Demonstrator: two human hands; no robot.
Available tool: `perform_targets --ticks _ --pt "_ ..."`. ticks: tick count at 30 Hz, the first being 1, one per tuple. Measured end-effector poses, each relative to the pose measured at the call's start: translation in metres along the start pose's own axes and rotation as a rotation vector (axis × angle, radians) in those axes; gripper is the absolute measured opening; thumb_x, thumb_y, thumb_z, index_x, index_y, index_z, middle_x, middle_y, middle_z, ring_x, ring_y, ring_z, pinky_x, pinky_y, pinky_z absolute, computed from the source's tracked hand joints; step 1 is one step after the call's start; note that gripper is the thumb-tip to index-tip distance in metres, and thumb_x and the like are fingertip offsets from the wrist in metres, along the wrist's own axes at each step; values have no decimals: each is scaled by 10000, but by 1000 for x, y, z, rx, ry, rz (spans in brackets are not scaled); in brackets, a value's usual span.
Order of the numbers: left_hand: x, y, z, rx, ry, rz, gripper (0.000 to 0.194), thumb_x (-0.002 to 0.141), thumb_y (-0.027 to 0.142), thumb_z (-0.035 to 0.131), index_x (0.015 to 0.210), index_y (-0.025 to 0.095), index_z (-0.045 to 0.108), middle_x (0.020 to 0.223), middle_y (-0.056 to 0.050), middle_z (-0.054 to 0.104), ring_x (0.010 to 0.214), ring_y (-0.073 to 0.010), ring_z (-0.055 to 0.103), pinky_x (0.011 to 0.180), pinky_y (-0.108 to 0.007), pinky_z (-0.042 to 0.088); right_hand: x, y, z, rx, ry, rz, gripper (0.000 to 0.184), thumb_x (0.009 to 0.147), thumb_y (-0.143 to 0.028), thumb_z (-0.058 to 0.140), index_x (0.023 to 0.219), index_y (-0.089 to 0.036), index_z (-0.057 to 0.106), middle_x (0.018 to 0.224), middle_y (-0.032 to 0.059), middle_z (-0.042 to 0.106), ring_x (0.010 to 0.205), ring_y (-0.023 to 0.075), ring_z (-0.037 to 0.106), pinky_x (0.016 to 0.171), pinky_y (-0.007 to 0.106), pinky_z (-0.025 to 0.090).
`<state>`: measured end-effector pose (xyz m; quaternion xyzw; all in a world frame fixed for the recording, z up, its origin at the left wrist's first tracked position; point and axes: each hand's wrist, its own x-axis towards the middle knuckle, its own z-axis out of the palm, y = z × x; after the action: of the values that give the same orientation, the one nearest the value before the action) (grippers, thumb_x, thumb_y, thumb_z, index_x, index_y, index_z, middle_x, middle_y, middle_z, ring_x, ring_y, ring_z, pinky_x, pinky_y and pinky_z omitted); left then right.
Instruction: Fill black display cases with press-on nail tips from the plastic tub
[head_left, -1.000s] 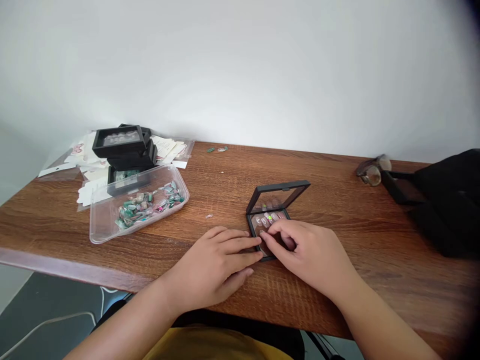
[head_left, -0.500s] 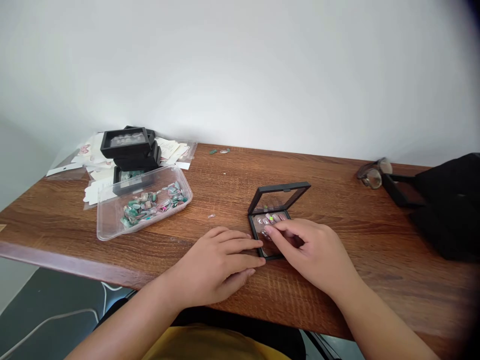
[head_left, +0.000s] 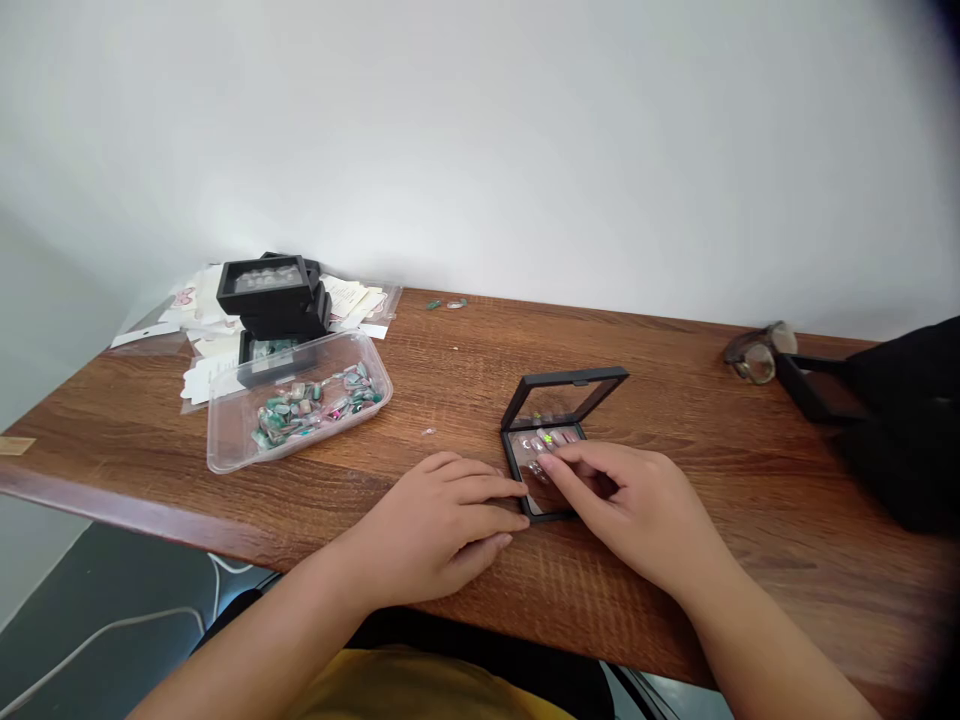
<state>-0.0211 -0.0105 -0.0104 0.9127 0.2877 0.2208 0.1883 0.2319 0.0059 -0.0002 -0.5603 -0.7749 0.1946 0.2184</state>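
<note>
A small black display case (head_left: 564,386) lies open on the wooden table (head_left: 675,420), its clear lid tilted up at the back. Several press-on nails (head_left: 547,440) lie in its base. My left hand (head_left: 442,525) rests flat on the table with its fingertips against the case's left edge, fingers stretched out. My right hand (head_left: 637,510) reaches over the base from the right, thumb and forefinger pinched at a nail inside; whether it is lifted I cannot tell.
A clear plastic tray (head_left: 300,405) of green and pink nails stands at the left. Behind it are stacked black cases (head_left: 274,295) on paper cards (head_left: 202,345). Glasses (head_left: 754,355) and a black bag (head_left: 900,420) lie at the right. The near table edge runs below my hands.
The camera has shifted a little, so everything sits slightly right. My right fingers have crept slightly over the nails in the case. The left hand has stayed put.
</note>
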Motion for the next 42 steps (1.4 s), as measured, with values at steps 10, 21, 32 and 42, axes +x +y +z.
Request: perform_targets --ticks 10,21,32,42 --pt "-2 0 3 -1 43 8 243 1052 269 549 1224 246 719 1414 31 696 1267 -180 637 1098 -365 423 -1 3 -2 9 -3 -25 354 1017 -500 537 878 -277 773 808 -29 753 660 179 663 613 304 454" --pt "0 0 2 1 54 10 242 1037 251 557 1199 231 736 1396 6 711 1245 -196 659 1070 -382 461 0 2 -3 3 135 -140 267 1020 -402 583 926 -232 766 885 26 769 722 198 711 629 310 509" --pt "0 0 2 12 51 7 246 1044 265 546 1191 229 741 1378 -10 722 1234 -175 664 1084 -363 457 0 5 -3 8 146 -164 252 1031 -396 582 945 -240 762 886 10 768 722 188 709 633 294 510" --pt "0 0 3 -4 58 4 250 1053 276 533 1183 235 742 1380 -7 721 1225 -179 676 1082 -364 460 0 4 -5 -5 164 -193 278 1033 -401 574 922 -231 763 885 35 767 718 200 712 594 297 501"
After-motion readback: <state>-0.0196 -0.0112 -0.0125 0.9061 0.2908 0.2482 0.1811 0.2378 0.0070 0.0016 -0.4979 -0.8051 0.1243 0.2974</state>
